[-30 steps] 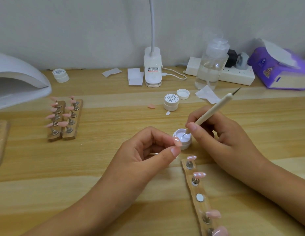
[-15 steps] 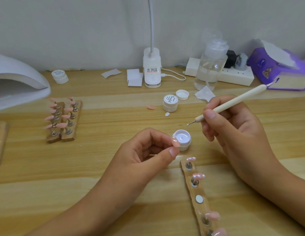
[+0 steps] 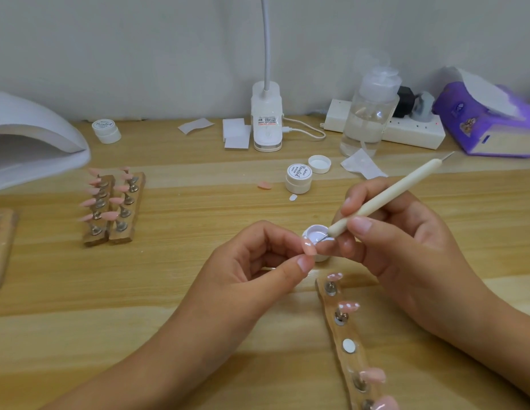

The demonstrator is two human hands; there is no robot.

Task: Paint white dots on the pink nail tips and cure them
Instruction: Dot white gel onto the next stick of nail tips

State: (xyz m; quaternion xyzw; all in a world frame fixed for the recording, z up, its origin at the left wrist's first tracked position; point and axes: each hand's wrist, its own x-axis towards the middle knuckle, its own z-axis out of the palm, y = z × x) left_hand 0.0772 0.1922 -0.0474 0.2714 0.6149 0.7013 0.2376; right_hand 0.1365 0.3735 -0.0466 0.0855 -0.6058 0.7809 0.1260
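Note:
My left hand [image 3: 258, 261] pinches a pink nail tip [image 3: 308, 247] on its small stand between thumb and forefinger. A cream dotting pen [image 3: 385, 196] is gripped by my right hand [image 3: 406, 247], its metal point down near the held tip, over the open pot of white gel [image 3: 315, 233]. Below lies a wooden strip holder [image 3: 346, 359] with pink tips; its two top tips [image 3: 335, 276] carry white dots, and one magnet spot on it is bare. The white cure lamp [image 3: 30, 143] sits at far left.
Two wooden holders of plain pink tips [image 3: 112, 205] stand at left. A shut gel jar [image 3: 299, 178], a loose lid [image 3: 319, 164], a stray pink tip [image 3: 264, 185], a lamp base [image 3: 266, 122], a clear pump bottle [image 3: 367, 113], a power strip [image 3: 411, 128] and a purple tissue pack [image 3: 488, 119] line the back.
My right hand lifted the pen out of the white gel pot, swung it up to the right, and has now brought its point back down beside the held nail tip.

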